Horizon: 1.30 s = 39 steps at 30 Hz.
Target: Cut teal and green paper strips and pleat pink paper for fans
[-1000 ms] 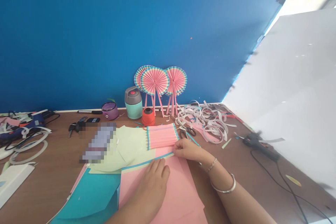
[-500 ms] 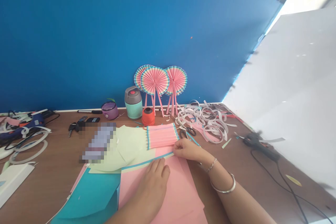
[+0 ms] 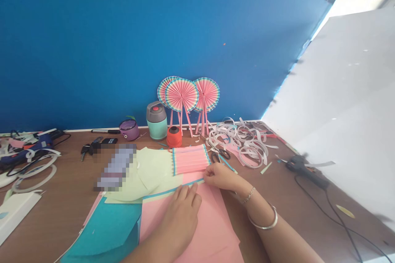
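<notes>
A pink paper sheet with a blue strip along its far edge lies on the brown table in front of me. My left hand rests flat on it, fingers together and stretched toward the blue edge. My right hand pinches the sheet's far right corner between thumb and fingers, just below a pleated pink paper with blue ends. Pale green sheets and a teal sheet lie to the left.
Three finished pink paper fans lean on the blue wall behind a mint flask, an orange tape roll and a purple pot. Scissors and curled white strips lie right; a glue gun with cord beyond.
My left hand has slid a little forward on the pink sheet toward the blue edge. My right hand has stayed at the corner.
</notes>
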### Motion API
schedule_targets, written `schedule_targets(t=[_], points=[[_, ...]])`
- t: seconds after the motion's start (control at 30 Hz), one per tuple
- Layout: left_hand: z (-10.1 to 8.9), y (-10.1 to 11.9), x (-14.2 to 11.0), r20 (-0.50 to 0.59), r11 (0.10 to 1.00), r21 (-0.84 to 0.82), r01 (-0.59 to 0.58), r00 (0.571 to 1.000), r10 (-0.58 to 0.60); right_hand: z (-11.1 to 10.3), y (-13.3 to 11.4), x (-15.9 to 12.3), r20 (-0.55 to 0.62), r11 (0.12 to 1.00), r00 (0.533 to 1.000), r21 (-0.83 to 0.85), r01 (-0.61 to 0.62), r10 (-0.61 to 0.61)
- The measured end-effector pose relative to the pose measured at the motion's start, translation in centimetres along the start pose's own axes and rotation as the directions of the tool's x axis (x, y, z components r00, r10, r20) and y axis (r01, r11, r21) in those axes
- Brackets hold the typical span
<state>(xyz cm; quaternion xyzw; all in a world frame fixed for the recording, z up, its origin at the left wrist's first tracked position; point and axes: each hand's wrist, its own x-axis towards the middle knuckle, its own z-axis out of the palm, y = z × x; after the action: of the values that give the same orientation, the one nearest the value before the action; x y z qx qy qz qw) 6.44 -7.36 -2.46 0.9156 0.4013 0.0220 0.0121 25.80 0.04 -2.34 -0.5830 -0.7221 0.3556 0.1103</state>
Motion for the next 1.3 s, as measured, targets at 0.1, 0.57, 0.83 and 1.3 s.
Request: schedule_targets(t=[0.1, 0.57, 0.83, 1.3], points=[[0.1, -0.1, 0.1, 0.002, 1.000, -0.008, 0.001, 1.000, -0.001, -0.2, -0.1, -0.2, -0.021, 0.998, 0.999, -0.043, -0.050, 0.049], [0.8, -0.2, 0.2, 0.006, 1.000, -0.002, 0.006, 1.000, -0.006, -0.4, -0.6, -0.3, -0.068, 0.973, 0.981, -0.130, -0.191, 0.183], [1.0, -0.3, 0.1, -0.001, 1.000, 0.001, 0.014, 1.000, -0.014, -0.4, -0.5, -0.2, -0.070, 0.974, 0.976, -0.077, -0.214, 0.209], [2.3, 0.0, -0.1, -0.105, 0.998, 0.054, 0.006, 0.994, 0.000, -1.4, -0.1, -0.8, 0.078, 0.949, 0.988, 0.275, -0.151, 0.135]])
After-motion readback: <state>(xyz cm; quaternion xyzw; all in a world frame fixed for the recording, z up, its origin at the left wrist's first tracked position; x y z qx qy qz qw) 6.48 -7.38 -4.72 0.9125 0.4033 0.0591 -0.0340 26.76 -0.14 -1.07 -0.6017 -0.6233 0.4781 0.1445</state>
